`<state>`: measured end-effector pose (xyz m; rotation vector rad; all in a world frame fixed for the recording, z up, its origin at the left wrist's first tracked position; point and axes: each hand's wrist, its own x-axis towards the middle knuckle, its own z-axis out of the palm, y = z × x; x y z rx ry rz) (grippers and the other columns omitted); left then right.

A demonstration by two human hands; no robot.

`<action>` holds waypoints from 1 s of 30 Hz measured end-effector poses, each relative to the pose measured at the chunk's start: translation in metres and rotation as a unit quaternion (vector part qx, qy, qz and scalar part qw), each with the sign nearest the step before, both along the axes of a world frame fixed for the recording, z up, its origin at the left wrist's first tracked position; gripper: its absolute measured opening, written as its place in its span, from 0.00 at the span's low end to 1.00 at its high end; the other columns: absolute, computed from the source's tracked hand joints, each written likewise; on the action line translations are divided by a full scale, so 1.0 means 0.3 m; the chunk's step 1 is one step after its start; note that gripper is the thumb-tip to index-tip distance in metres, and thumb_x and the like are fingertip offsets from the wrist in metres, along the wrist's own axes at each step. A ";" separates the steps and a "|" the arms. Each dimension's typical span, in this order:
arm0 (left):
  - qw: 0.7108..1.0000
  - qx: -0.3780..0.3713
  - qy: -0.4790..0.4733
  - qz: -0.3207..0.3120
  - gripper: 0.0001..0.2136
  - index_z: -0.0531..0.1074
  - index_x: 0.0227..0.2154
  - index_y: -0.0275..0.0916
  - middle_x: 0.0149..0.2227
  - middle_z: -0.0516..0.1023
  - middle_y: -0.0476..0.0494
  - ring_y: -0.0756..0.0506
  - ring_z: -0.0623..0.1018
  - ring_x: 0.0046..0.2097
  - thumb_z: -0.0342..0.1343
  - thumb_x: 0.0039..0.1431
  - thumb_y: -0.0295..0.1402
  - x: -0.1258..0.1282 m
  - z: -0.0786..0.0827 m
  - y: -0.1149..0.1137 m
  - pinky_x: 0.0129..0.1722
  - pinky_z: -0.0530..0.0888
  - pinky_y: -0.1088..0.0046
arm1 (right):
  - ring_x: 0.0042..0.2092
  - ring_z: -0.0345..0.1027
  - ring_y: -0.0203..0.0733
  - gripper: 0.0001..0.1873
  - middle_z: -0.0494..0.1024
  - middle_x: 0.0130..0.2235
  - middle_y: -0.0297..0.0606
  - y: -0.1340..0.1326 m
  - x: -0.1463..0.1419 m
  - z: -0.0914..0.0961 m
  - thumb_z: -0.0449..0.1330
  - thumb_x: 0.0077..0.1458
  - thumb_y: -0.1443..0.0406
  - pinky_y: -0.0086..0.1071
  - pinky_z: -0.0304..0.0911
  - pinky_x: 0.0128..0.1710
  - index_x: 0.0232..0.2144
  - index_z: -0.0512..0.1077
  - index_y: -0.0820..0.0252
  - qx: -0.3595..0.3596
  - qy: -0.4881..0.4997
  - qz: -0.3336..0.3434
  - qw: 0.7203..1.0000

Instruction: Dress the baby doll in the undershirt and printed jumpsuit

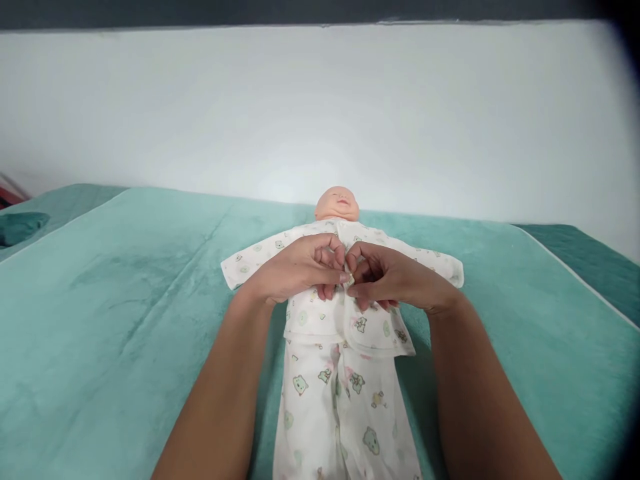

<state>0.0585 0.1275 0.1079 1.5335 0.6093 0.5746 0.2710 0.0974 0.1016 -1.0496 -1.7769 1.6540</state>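
A baby doll lies on its back, its head toward the wall. It wears a white long-sleeved baby shirt with a bear print and matching baby pants. Over the chest, my left hand pinches the edge of the shirt's front opening. Facing it, my right hand pinches the same spot from the other side, so the fingertips nearly meet. A bit of raised fabric shows between them; any fastener there is too small to make out. Both sleeves are spread outward. The pants run past the bottom of the view.
A teal plush blanket with pale edging covers the surface under the doll. Behind it rises a white wall with a dark band along the top. A dark teal bundle sits at the far left.
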 end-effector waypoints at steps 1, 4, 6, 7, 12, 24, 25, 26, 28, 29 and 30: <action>1.000 0.004 -0.004 -0.004 0.09 0.66 0.31 0.38 0.22 0.70 0.54 0.52 0.73 0.24 0.62 0.55 0.28 -0.002 -0.002 0.001 0.25 0.68 0.76 | 0.21 0.61 0.29 0.14 0.77 0.24 0.28 0.000 0.000 -0.001 0.65 0.54 0.64 0.22 0.55 0.17 0.36 0.61 0.55 0.001 0.001 0.000 1.000; 1.000 0.009 -0.014 -0.012 0.09 0.66 0.31 0.38 0.21 0.70 0.54 0.53 0.72 0.24 0.62 0.55 0.29 -0.005 -0.008 0.006 0.24 0.67 0.76 | 0.21 0.63 0.30 0.15 0.77 0.25 0.30 0.002 0.000 -0.004 0.66 0.54 0.62 0.23 0.57 0.18 0.36 0.61 0.55 0.001 0.009 0.005 1.000; 1.000 0.009 -0.017 -0.015 0.09 0.66 0.31 0.38 0.21 0.70 0.54 0.54 0.71 0.23 0.63 0.55 0.30 -0.006 -0.009 0.009 0.24 0.66 0.77 | 0.22 0.65 0.31 0.16 0.78 0.26 0.31 0.005 0.000 -0.006 0.67 0.53 0.61 0.23 0.58 0.18 0.35 0.61 0.56 0.000 0.015 0.009 1.000; 1.000 0.009 -0.017 -0.015 0.09 0.66 0.31 0.37 0.21 0.69 0.54 0.54 0.70 0.23 0.63 0.55 0.30 -0.006 -0.010 0.009 0.23 0.65 0.77 | 0.22 0.66 0.31 0.16 0.79 0.26 0.31 0.007 0.000 -0.007 0.67 0.53 0.61 0.23 0.59 0.19 0.35 0.61 0.56 0.000 0.019 0.011 1.000; 1.000 0.010 -0.014 -0.025 0.09 0.66 0.31 0.38 0.21 0.69 0.55 0.56 0.67 0.21 0.63 0.55 0.29 -0.015 -0.005 0.011 0.22 0.62 0.78 | 0.22 0.67 0.32 0.16 0.80 0.27 0.32 0.017 0.005 -0.018 0.66 0.55 0.61 0.23 0.58 0.19 0.35 0.62 0.56 0.002 0.048 0.031 0.998; 0.998 0.015 -0.023 -0.050 0.08 0.67 0.32 0.38 0.23 0.71 0.53 0.55 0.69 0.22 0.62 0.56 0.30 -0.023 -0.016 0.018 0.24 0.66 0.77 | 0.22 0.69 0.32 0.14 0.80 0.27 0.33 0.022 0.013 -0.029 0.66 0.56 0.60 0.23 0.58 0.18 0.39 0.65 0.58 0.019 0.071 0.040 0.996; 0.998 0.014 -0.024 -0.051 0.08 0.67 0.32 0.38 0.23 0.71 0.53 0.55 0.70 0.22 0.62 0.56 0.30 -0.022 -0.016 0.018 0.24 0.66 0.77 | 0.22 0.69 0.32 0.14 0.80 0.27 0.33 0.022 0.013 -0.028 0.66 0.56 0.60 0.23 0.58 0.18 0.39 0.65 0.58 0.020 0.071 0.041 0.996; 0.998 0.013 -0.024 -0.052 0.08 0.67 0.31 0.38 0.23 0.71 0.53 0.54 0.70 0.23 0.62 0.56 0.30 -0.022 -0.017 0.019 0.23 0.66 0.77 | 0.22 0.69 0.32 0.14 0.80 0.27 0.33 0.021 0.013 -0.027 0.65 0.56 0.60 0.23 0.58 0.18 0.39 0.65 0.57 0.020 0.071 0.041 0.996; 0.998 0.013 -0.025 -0.050 0.08 0.67 0.31 0.38 0.23 0.71 0.53 0.54 0.71 0.23 0.62 0.56 0.30 -0.021 -0.016 0.018 0.24 0.67 0.77 | 0.22 0.68 0.32 0.14 0.80 0.28 0.33 0.020 0.012 -0.025 0.65 0.56 0.60 0.23 0.58 0.19 0.39 0.65 0.57 0.019 0.069 0.040 0.997; 0.998 0.012 -0.024 -0.049 0.08 0.67 0.31 0.38 0.23 0.72 0.52 0.54 0.71 0.23 0.62 0.56 0.30 -0.020 -0.016 0.016 0.24 0.67 0.77 | 0.22 0.68 0.32 0.14 0.80 0.28 0.32 0.018 0.012 -0.024 0.65 0.56 0.61 0.23 0.59 0.19 0.39 0.65 0.57 0.017 0.067 0.039 0.997; 0.999 0.011 -0.023 -0.048 0.08 0.67 0.31 0.38 0.24 0.72 0.52 0.54 0.72 0.23 0.62 0.56 0.30 -0.020 -0.015 0.015 0.24 0.68 0.77 | 0.23 0.68 0.32 0.13 0.79 0.28 0.32 0.017 0.012 -0.023 0.65 0.56 0.61 0.23 0.59 0.19 0.39 0.65 0.57 0.014 0.064 0.038 0.997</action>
